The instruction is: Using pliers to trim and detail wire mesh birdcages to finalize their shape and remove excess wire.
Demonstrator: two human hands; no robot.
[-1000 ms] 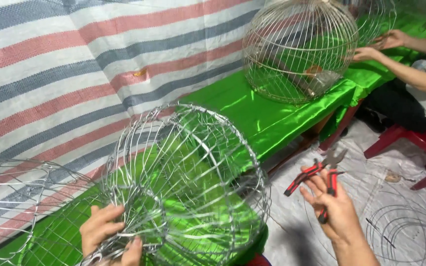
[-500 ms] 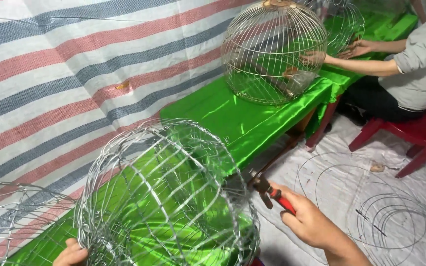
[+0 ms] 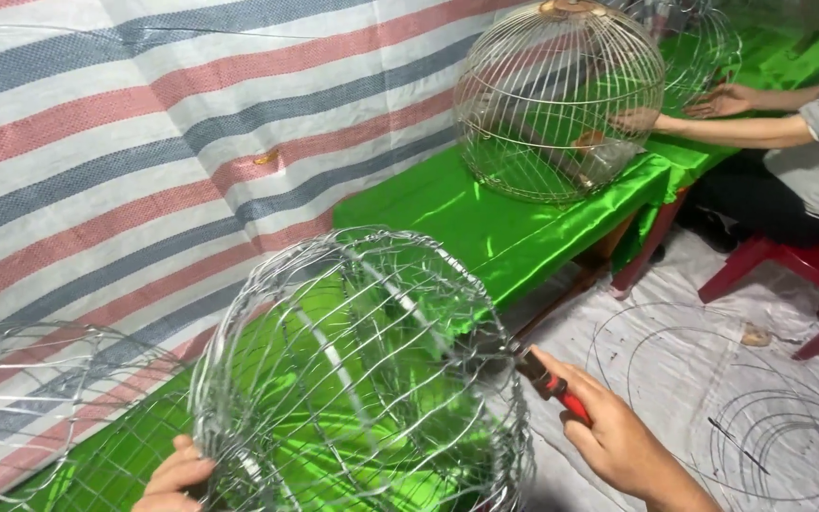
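The left hand (image 3: 177,474) fingers grip the wire cage (image 3: 362,379) on the green bench (image 3: 485,218). The right hand (image 3: 618,441) fingers squeeze red pliers (image 3: 547,379) touching the cage's side.

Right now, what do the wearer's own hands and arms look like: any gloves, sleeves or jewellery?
Both are bare. The left hand shows only fingers and knuckles at the bottom edge, with no glove or ring visible. The right hand is ungloved too, with short nails, no ring or watch, and a bare wrist and forearm; no sleeve reaches into view.
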